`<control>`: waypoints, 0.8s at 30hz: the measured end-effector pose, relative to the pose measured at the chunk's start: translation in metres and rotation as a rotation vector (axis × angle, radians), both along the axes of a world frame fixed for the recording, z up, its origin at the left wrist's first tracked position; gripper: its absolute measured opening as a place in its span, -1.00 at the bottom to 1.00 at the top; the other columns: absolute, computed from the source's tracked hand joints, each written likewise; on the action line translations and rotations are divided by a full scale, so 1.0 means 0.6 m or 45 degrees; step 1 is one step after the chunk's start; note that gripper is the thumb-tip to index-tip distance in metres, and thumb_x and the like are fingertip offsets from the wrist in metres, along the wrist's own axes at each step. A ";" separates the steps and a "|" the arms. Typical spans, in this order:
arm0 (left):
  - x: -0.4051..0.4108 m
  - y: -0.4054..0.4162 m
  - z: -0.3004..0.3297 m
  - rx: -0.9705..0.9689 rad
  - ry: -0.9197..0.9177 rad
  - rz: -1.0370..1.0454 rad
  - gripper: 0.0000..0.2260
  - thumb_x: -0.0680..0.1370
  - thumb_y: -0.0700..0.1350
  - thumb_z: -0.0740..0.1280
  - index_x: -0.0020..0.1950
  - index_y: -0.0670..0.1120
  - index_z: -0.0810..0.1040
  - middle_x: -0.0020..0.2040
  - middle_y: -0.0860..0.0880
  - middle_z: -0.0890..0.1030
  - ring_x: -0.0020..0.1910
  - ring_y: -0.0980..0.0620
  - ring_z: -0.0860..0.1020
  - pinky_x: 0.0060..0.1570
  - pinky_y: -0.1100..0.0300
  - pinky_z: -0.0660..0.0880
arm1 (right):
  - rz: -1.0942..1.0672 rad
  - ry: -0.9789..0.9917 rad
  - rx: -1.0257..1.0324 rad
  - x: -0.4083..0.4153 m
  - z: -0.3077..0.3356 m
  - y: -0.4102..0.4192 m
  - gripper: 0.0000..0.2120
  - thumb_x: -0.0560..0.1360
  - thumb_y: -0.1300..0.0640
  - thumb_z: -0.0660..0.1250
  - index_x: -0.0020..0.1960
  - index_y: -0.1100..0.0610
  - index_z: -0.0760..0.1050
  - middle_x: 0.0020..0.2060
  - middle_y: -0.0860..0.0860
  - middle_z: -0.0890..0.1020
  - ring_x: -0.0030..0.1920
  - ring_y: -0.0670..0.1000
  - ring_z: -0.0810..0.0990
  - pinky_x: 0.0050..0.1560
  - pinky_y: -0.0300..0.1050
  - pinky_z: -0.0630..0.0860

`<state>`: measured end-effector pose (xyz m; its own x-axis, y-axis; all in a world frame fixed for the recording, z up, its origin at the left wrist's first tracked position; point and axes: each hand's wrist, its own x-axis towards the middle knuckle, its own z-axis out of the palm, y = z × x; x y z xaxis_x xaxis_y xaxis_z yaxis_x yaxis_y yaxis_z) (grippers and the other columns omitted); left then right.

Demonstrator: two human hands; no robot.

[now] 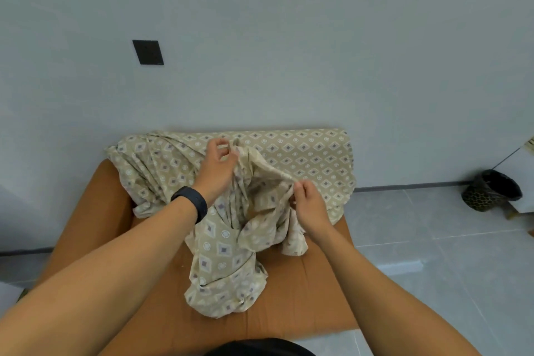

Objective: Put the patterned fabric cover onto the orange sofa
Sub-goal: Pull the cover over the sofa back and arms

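Against a pale grey wall, the beige diamond-patterned fabric cover (231,240) lay bunched on the orange sofa (303,292), its hem pinched by left hand (216,170) and right hand (307,204); slack below the fingers risked snagging or slipping free.

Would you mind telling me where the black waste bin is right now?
In the head view, the black waste bin stands on the tiled floor at far right, against the wall, right of the orange sofa.
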<state>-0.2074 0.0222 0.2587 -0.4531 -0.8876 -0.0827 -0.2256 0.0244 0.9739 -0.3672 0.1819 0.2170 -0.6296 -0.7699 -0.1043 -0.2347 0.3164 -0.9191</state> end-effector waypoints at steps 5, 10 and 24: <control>-0.012 0.080 -0.060 -0.704 -0.626 -0.473 -0.12 0.37 0.17 0.49 0.54 0.15 0.05 0.52 0.01 0.00 0.50 -0.16 0.11 0.50 -0.18 0.19 | 0.102 -0.111 -0.110 -0.027 0.122 -0.055 -0.73 0.54 -0.18 0.12 -0.20 -0.05 0.43 -0.19 0.06 0.53 -0.10 0.13 0.54 0.21 0.28 0.51; -0.059 0.110 -0.089 -0.497 -0.798 -0.555 -0.59 0.54 0.15 0.33 0.30 -0.04 0.43 0.18 -0.08 0.50 0.13 -0.11 0.49 0.10 -0.02 0.50 | 0.207 -0.036 -0.183 0.002 0.181 -0.072 -0.74 0.66 0.04 0.10 -0.20 0.06 0.28 -0.30 -0.02 0.34 -0.26 -0.03 0.32 -0.16 -0.06 0.32; -0.080 0.103 -0.064 -0.214 -0.605 -0.372 -0.81 0.67 -0.08 0.19 -0.08 -0.09 0.49 -0.20 -0.05 0.59 -0.19 -0.10 0.57 -0.23 0.09 0.46 | 0.162 -0.328 -0.243 -0.010 0.156 -0.059 -0.74 0.66 0.02 0.20 -0.16 0.12 0.43 -0.31 0.01 0.52 -0.21 0.09 0.48 -0.06 0.04 0.50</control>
